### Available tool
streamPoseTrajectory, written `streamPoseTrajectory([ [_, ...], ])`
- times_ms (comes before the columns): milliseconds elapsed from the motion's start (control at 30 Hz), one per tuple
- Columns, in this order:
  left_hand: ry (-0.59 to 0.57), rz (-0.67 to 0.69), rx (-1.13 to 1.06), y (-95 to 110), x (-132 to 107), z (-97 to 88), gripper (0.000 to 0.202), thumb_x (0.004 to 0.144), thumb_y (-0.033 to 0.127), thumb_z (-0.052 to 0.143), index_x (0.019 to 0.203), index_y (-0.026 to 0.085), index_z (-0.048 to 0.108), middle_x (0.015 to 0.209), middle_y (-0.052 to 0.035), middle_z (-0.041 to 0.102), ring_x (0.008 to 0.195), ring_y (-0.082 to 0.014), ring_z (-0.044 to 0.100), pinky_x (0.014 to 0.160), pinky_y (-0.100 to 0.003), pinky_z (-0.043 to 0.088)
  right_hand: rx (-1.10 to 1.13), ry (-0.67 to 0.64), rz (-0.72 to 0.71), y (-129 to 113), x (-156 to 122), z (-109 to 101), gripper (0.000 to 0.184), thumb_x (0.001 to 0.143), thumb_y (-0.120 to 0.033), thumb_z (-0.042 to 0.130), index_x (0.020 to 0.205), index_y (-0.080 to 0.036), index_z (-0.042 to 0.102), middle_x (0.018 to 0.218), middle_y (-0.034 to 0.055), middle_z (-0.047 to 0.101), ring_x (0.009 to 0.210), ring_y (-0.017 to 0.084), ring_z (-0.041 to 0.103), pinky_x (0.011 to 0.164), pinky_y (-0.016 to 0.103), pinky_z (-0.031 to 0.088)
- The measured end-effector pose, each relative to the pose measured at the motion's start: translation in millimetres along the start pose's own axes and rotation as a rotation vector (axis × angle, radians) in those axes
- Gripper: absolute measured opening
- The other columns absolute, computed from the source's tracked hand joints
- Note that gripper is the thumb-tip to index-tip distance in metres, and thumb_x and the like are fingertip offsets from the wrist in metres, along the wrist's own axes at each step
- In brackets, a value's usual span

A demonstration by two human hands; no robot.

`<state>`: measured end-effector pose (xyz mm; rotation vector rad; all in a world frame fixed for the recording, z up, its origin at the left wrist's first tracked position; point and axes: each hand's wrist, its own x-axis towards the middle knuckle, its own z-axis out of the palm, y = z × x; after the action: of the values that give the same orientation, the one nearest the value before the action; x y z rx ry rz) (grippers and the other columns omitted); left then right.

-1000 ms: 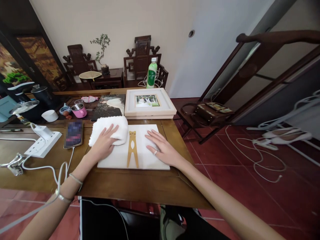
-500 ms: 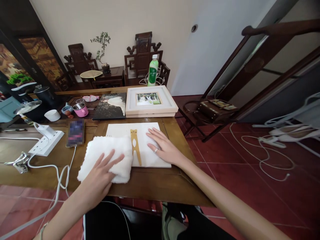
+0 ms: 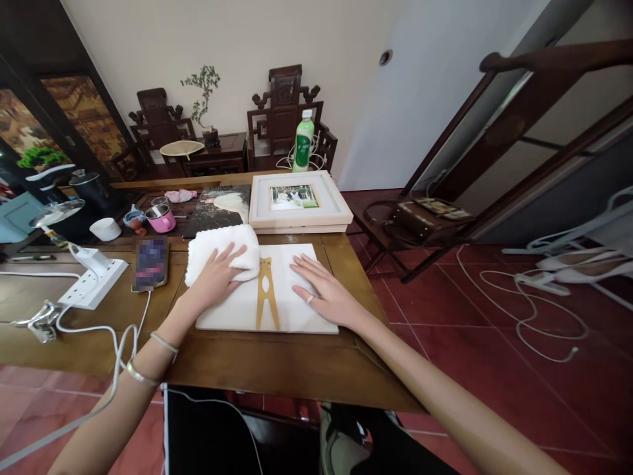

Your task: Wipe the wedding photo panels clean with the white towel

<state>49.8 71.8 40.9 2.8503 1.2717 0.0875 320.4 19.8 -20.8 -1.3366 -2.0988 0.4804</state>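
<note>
A flat white board or album (image 3: 297, 316) with a gold, compass-like shape down its middle lies near the table's front edge. My left hand (image 3: 220, 274) rests, fingers spread, on a fluffy white cloth (image 3: 217, 239) that covers the board's upper left part and overhangs its left side. On the right half of the board my right hand (image 3: 321, 290), with a ring on one finger, lies flat and open. Behind the board are a white framed photo (image 3: 301, 198) on a pale box and a dark picture panel (image 3: 212, 208), partly hidden by the cloth.
Left of the board are a phone (image 3: 150, 264), a white power strip (image 3: 93, 284) with cables and a silver clamp-like object (image 3: 44, 321). A pink cup (image 3: 161, 218), a white cup (image 3: 105, 229) and a green bottle (image 3: 302, 145) stand farther back. The wooden table (image 3: 297, 369) ends at the right.
My left hand has slid the white cloth away from me, from the board's lower left to its upper left. More of the gold shape now shows. My right hand has stayed in place.
</note>
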Motion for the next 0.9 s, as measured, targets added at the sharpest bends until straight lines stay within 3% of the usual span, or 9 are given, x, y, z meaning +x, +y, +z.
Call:
streamPoseTrajectory([
  [100,-0.005,0.009,0.05,7,-11,-0.2,0.026,0.09,0.018,0.054,0.112,0.022,0.067,0.154,-0.0052,0.03,0.144,-0.0333,0.022,0.112,-0.06,0.024,0.014,0.004,0.009,-1,0,0,0.054,0.092,-0.042,0.046,0.14,-0.018,0.045,0.151,0.0123,0.039,0.142,0.026,0.03,0.118,0.052,0.023],
  [200,-0.039,0.043,0.05,26,-42,-4.7,0.024,0.09,0.014,0.053,0.106,0.022,0.07,0.155,-0.004,0.03,0.144,-0.033,0.021,0.112,-0.06,0.026,0.037,0.023,0.015,-2,1,0,0.054,0.091,-0.041,0.047,0.14,-0.019,0.046,0.15,0.0115,0.041,0.142,0.027,0.032,0.117,0.053,0.024],
  [333,-0.051,0.091,0.038,55,-90,-8.1,0.022,0.087,0.009,0.052,0.084,0.018,0.071,0.156,-0.0048,0.027,0.144,-0.0346,0.02,0.113,-0.06,0.026,0.052,0.067,0.019,-5,1,-2,0.048,0.093,-0.037,0.043,0.134,-0.015,0.053,0.144,0.0136,0.048,0.139,0.026,0.038,0.117,0.05,0.028],
  [467,-0.06,0.128,0.012,64,-110,-10.2,0.021,0.086,0.008,0.052,0.078,0.017,0.07,0.156,-0.0057,0.026,0.144,-0.035,0.02,0.114,-0.059,0.023,0.052,0.098,0.019,-6,1,-2,0.046,0.092,-0.033,0.044,0.131,-0.014,0.056,0.14,0.0138,0.052,0.137,0.026,0.041,0.116,0.049,0.031],
  [567,-0.083,0.114,-0.029,55,-96,-13.4,0.026,0.091,0.01,0.048,0.094,0.021,0.07,0.156,-0.0031,0.027,0.145,-0.0324,0.018,0.113,-0.06,0.025,0.05,0.104,0.017,-6,1,-1,0.046,0.091,-0.032,0.044,0.131,-0.014,0.056,0.141,0.0138,0.052,0.137,0.026,0.041,0.116,0.049,0.031],
  [667,-0.122,0.086,-0.025,39,-65,-16.2,0.031,0.092,0.01,0.047,0.111,0.024,0.067,0.157,-0.0021,0.024,0.145,-0.0311,0.016,0.112,-0.06,0.024,0.049,0.112,0.005,-5,0,-1,0.045,0.091,-0.033,0.045,0.131,-0.014,0.056,0.14,0.0135,0.052,0.136,0.026,0.042,0.115,0.05,0.032],
  [800,-0.171,0.032,0.025,17,-21,-16.4,0.031,0.093,0.015,0.049,0.117,0.024,0.065,0.157,-0.0041,0.024,0.145,-0.0315,0.017,0.113,-0.059,0.023,0.049,0.117,-0.028,-2,0,-1,0.046,0.091,-0.033,0.045,0.131,-0.012,0.056,0.14,0.0152,0.053,0.136,0.026,0.043,0.115,0.05,0.033],
  [900,-0.149,-0.013,0.049,8,-1,-13.2,0.029,0.095,0.02,0.049,0.119,0.024,0.065,0.157,-0.0041,0.023,0.145,-0.032,0.017,0.113,-0.059,0.021,0.063,0.128,-0.031,-1,0,-1,0.045,0.091,-0.033,0.046,0.131,-0.015,0.056,0.14,0.0136,0.053,0.135,0.026,0.043,0.114,0.05,0.034],
])
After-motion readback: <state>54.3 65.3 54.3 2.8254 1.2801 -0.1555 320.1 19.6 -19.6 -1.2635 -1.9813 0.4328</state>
